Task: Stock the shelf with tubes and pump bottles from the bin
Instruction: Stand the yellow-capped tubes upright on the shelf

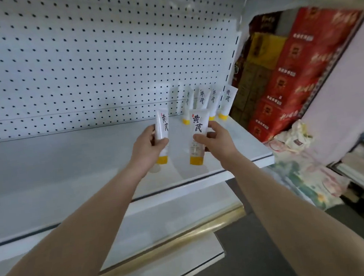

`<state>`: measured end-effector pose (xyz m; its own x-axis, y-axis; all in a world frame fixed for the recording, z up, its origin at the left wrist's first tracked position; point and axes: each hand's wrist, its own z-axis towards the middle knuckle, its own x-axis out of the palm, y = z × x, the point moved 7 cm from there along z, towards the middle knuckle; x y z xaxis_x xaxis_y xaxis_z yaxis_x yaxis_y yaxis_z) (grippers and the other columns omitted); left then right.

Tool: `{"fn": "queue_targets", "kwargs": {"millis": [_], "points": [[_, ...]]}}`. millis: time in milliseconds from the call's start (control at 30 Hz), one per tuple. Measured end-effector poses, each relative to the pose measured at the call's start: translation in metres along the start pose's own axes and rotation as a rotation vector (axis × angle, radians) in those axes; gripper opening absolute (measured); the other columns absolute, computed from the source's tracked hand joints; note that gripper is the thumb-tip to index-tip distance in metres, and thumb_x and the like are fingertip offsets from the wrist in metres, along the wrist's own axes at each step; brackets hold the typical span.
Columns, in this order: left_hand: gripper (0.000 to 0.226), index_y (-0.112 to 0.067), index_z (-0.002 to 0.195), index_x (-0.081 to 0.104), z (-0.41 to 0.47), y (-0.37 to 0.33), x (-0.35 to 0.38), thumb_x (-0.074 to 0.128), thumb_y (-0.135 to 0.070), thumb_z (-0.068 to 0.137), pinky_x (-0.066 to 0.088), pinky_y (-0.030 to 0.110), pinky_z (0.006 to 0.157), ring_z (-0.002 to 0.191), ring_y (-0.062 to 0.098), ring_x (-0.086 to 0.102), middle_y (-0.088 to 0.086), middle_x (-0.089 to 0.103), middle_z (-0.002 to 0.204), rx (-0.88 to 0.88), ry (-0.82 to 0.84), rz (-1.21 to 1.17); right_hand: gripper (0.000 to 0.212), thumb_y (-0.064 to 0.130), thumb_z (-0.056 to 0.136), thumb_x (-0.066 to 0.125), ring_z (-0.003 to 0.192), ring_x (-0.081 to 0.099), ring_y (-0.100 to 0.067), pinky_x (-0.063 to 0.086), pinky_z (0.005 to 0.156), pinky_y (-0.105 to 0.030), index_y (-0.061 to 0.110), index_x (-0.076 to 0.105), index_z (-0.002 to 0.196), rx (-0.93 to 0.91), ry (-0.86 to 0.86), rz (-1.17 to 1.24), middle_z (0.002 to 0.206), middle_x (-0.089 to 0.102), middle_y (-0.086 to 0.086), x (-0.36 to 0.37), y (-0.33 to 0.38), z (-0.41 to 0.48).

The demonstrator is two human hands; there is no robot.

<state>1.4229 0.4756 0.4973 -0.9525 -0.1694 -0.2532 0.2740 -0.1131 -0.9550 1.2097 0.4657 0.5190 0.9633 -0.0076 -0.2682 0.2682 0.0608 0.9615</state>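
My left hand (147,149) grips a white tube (162,126) with black characters and a yellow cap, cap down, above the white shelf (66,164). To its right, my right hand (216,140) holds a second, matching tube (198,124) the same way up, its cap just over the shelf surface. Several more such tubes (213,101) stand on their yellow caps at the shelf's back right corner, leaning against the pegboard. The bin is out of view.
White pegboard (76,59) backs the shelf. A lower white shelf with a gold strip (176,238) sits below. Red and yellow cartons (287,73) are stacked to the right, with plastic-wrapped goods (297,147) beside the shelf's end.
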Motion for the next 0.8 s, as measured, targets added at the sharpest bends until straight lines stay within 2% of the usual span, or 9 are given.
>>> {"fn": "queue_targets", "kwargs": {"millis": [67,133,200,300,467,533,600,667,800], "points": [[0.039,-0.016,0.124,0.057,0.024,-0.002,0.013,0.067,-0.016,0.086,0.051,0.037,0.085,0.096,0.023,0.065,0.003,0.067,0.111,0.007,0.005,0.029,0.023,0.015,0.084,0.071,0.091,0.069,-0.034,0.054,0.083,-0.058,0.029,0.059,0.098,0.009,-0.056,-0.016,0.093,0.074,-0.009,-0.014,-0.003,0.015],[0.033,-0.014,0.117,0.06,0.046,-0.002,0.023,0.068,-0.017,0.085,0.045,0.029,0.074,0.091,0.02,0.063,0.003,0.067,0.107,0.006,0.004,0.053,0.024,0.016,0.084,0.072,0.089,0.07,-0.033,0.054,0.083,-0.058,0.03,0.058,0.098,0.022,-0.11,-0.028,0.09,0.074,-0.006,-0.028,-0.007,0.029],[0.031,-0.014,0.114,0.062,0.065,0.002,0.034,0.069,-0.019,0.084,0.04,0.026,0.07,0.088,0.017,0.061,0.001,0.066,0.106,0.006,0.009,0.077,0.025,0.018,0.083,0.072,0.088,0.07,-0.033,0.055,0.081,-0.058,0.032,0.058,0.098,0.029,-0.168,-0.031,0.09,0.074,-0.006,-0.042,-0.012,0.04],[0.039,-0.015,0.119,0.062,0.089,0.011,0.045,0.072,-0.02,0.081,0.047,0.029,0.077,0.092,0.019,0.064,-0.001,0.066,0.11,-0.001,0.011,0.071,0.025,0.019,0.084,0.07,0.088,0.069,-0.036,0.055,0.077,-0.058,0.034,0.056,0.098,0.033,-0.238,-0.045,0.093,0.073,-0.009,-0.059,-0.019,0.054],[0.047,-0.019,0.122,0.06,0.123,0.024,0.061,0.075,-0.02,0.078,0.051,0.038,0.087,0.098,0.022,0.064,-0.001,0.066,0.109,-0.013,-0.008,0.069,0.028,0.014,0.086,0.07,0.09,0.069,-0.025,0.057,0.08,-0.046,0.025,0.057,0.108,0.04,-0.292,-0.021,0.1,0.072,-0.006,-0.08,-0.032,0.08],[0.052,-0.019,0.127,0.058,0.136,0.026,0.067,0.075,-0.018,0.077,0.05,0.037,0.089,0.1,0.022,0.063,0.002,0.065,0.113,-0.014,-0.026,0.07,0.027,0.014,0.086,0.07,0.084,0.068,-0.018,0.055,0.071,-0.037,0.021,0.058,0.109,0.03,-0.301,-0.034,0.096,0.071,-0.001,-0.088,-0.035,0.093],[0.055,-0.018,0.128,0.056,0.149,0.027,0.073,0.076,-0.016,0.077,0.049,0.037,0.091,0.103,0.022,0.061,0.002,0.064,0.116,-0.006,-0.049,0.067,0.025,0.013,0.087,0.069,0.074,0.062,-0.01,0.046,0.063,-0.027,0.019,0.058,0.108,0.008,-0.311,-0.059,0.087,0.069,0.006,-0.095,-0.037,0.106],[0.057,-0.016,0.128,0.055,0.161,0.028,0.079,0.077,-0.013,0.076,0.049,0.039,0.092,0.106,0.022,0.06,0.002,0.063,0.117,0.013,-0.075,0.053,0.025,0.013,0.088,0.069,0.071,0.058,-0.006,0.043,0.063,-0.023,0.02,0.059,0.109,-0.009,-0.312,-0.09,0.082,0.065,0.01,-0.101,-0.039,0.12],[0.054,-0.014,0.126,0.053,0.185,0.027,0.091,0.075,-0.01,0.077,0.049,0.038,0.091,0.107,0.022,0.058,0.001,0.061,0.119,0.04,-0.112,0.062,0.02,0.012,0.088,0.067,0.077,0.056,-0.011,0.046,0.068,-0.022,0.023,0.06,0.104,-0.026,-0.333,-0.146,0.088,0.065,0.006,-0.117,-0.042,0.144]]}}
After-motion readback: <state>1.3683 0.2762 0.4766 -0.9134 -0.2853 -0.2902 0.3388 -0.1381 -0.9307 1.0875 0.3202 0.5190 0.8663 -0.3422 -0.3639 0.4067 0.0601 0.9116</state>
